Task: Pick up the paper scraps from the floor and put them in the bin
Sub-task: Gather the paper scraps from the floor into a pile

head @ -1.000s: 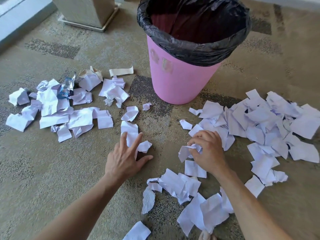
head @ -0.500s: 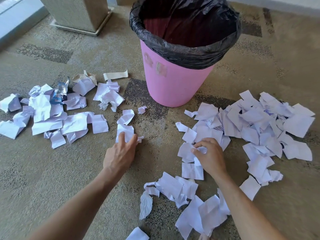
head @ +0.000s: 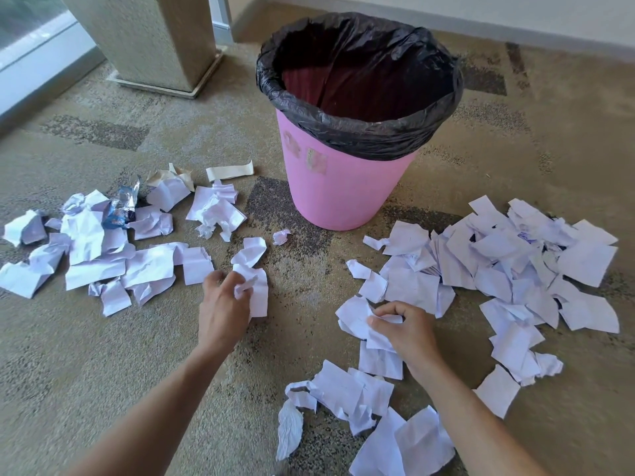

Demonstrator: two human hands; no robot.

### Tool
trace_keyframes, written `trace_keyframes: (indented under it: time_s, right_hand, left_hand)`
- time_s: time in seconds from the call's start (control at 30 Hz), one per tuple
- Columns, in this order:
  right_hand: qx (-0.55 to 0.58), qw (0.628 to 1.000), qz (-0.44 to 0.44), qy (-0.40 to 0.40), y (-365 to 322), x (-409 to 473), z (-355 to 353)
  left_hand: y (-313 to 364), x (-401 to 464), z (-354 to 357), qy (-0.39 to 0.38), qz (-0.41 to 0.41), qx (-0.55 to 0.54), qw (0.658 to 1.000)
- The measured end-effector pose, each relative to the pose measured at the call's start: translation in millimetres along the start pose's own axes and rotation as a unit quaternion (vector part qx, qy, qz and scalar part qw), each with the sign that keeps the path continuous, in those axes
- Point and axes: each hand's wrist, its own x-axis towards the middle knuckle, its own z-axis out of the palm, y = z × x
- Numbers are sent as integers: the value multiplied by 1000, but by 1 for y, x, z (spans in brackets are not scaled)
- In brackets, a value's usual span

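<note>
A mottled beige-brown carpeted floor (head: 86,355) carries torn white paper scraps (head: 515,266) in heaps left and right, a pink plastic bin (head: 340,197) with black liner, and a crumpled blue foil wrapper (head: 120,209).

A patterned carpet (head: 103,355) in tan and olive covers the floor, broken by darker speckled rectangular patches and lit by soft daylight. At the far left a speckled stone-look pedestal (head: 151,36) stands on a flat metal-edged base, and beside it, along the left edge, runs a pale window frame (head: 37,56) with glass above. A light wall (head: 481,12) with a grey skirting strip closes the far side at the upper right.
</note>
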Motion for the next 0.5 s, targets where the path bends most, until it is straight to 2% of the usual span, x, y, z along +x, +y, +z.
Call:
trace_keyframes:
  time_s: [0.23, 0.5]
  right_hand:
    - [-117, 984, -110, -83, -10, -2, 22]
    - [-153, 980, -122, -47, -14, -3, 30]
  left_hand:
    - [-1, 4, 1, -26, 34, 7, 999]
    - [0, -6, 6, -36, 90, -43, 994]
